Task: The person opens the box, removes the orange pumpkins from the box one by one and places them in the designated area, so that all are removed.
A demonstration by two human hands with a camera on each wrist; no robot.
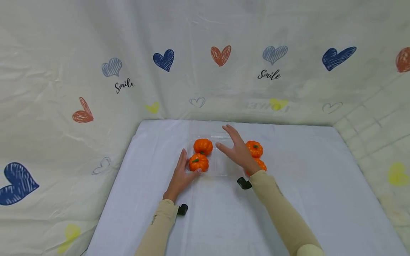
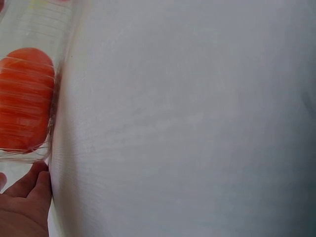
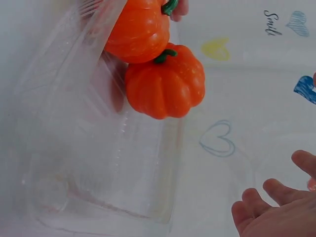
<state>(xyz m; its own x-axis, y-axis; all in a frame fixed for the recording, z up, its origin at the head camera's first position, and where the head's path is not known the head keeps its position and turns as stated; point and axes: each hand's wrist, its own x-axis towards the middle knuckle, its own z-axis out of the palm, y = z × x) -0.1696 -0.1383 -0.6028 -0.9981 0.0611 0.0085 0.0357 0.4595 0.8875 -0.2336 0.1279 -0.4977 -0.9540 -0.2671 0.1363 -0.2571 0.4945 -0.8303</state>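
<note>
The person's left hand (image 1: 180,175) rests flat against the left side of a clear plastic clamshell tray (image 1: 221,167) on the white-clothed counter (image 1: 320,185). The right hand (image 1: 238,149) hovers open over the tray's empty right half, nearer the two loose small orange plastic pumpkins (image 1: 254,148); two more pumpkins (image 1: 198,162) sit inside at left.

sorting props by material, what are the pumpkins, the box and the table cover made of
Pumpkins: likely moulded plastic or foam, smooth with a slight sheen.
Box: thin clear plastic, see-through with glare and ribbing.
Table cover: white woven cloth, matte, faintly creased.
</note>
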